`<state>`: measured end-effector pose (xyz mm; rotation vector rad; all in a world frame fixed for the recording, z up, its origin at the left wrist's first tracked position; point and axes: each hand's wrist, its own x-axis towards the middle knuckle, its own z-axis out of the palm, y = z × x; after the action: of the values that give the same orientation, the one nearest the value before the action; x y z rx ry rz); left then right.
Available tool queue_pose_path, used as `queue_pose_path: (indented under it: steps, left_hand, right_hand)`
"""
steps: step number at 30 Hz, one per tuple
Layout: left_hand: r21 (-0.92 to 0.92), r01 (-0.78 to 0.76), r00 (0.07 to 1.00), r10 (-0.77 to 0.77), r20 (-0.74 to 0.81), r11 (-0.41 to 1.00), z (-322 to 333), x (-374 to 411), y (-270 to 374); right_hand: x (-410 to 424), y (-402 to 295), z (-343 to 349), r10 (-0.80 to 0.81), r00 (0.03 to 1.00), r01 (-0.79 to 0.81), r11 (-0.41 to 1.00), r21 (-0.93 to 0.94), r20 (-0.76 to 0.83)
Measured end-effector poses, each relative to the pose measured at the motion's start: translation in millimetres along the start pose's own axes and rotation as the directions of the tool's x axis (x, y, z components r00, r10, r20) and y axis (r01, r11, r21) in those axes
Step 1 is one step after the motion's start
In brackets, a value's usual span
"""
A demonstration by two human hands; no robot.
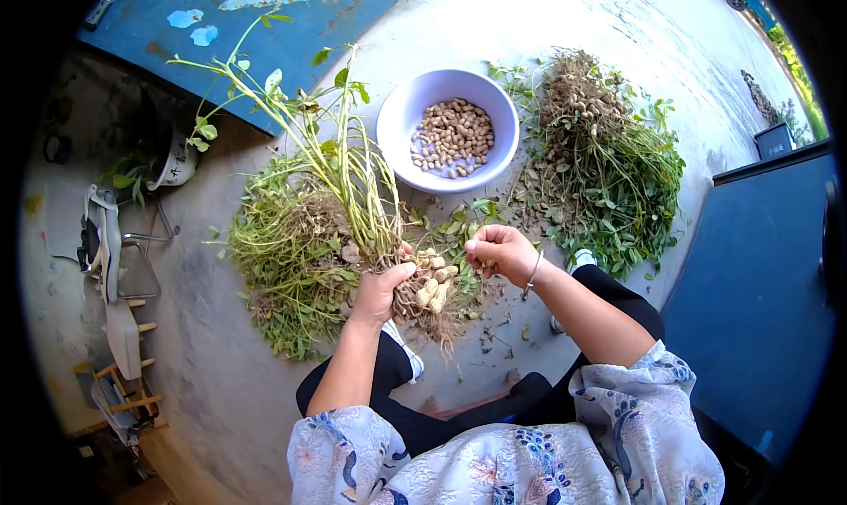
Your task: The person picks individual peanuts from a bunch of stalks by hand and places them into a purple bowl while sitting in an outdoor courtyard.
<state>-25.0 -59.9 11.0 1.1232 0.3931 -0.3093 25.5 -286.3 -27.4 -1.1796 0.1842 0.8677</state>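
Note:
My left hand [380, 290] grips a bunch of uprooted peanut plants by the base of the stems [354, 194], which lean up and away to the left. Pale peanut pods [434, 289] and dirty roots [433, 326] hang at its right side. Just right of these pods is my right hand [501, 252], apart from them, thumb and fingers curled together; whether a pod is inside them is hard to see. Beyond both hands stands a lavender plastic basin [397, 118] with many loose peanuts [456, 134] on its bottom.
Heaps of peanut plants lie left [284, 260] and right [609, 174] of the basin, the right one with pods and roots on top. Fallen leaves and soil [503, 326] litter the concrete floor. Blue metal doors [748, 293] flank me; a folding chair [109, 240] and potted plant [175, 161] are left.

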Motion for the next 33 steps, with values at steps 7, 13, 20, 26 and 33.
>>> queue_pose_path:
  steps: [7, 13, 20, 26, 33]
  left_hand:
    - [0.033, 0.057, 0.997, -0.058, 0.05, 0.998, 6.5, 1.8, -13.0]
    - [0.063, 0.026, 1.0, -0.027, 0.007, 0.998, 8.8, 6.0, -17.4]
    - [0.186, 0.014, 0.993, 0.008, -0.118, 0.982, 8.6, 9.5, -37.0]
    - [0.199, -0.032, 0.984, 0.066, -0.167, 0.98, 8.1, 19.2, -48.0]
    - [0.218, -0.047, 0.981, 0.086, -0.174, 0.975, 14.7, 19.5, -45.6]
  right_hand:
    - [3.8, 14.3, 18.2, -0.191, 0.965, 0.243, 0.907, -0.345, 0.178]
    - [-6.9, -4.8, 20.5, -0.252, 0.959, 0.274, 0.703, -0.657, 0.13]
    - [0.7, 3.4, 20.3, -0.371, 0.921, 0.279, 0.412, -0.867, 0.12]
    - [8.9, 7.6, 24.8, -0.36, 0.933, 0.156, 0.41, -0.899, -0.003]
    - [12.5, 2.3, 21.3, -0.191, 0.979, 0.061, 0.616, -0.785, -0.074]
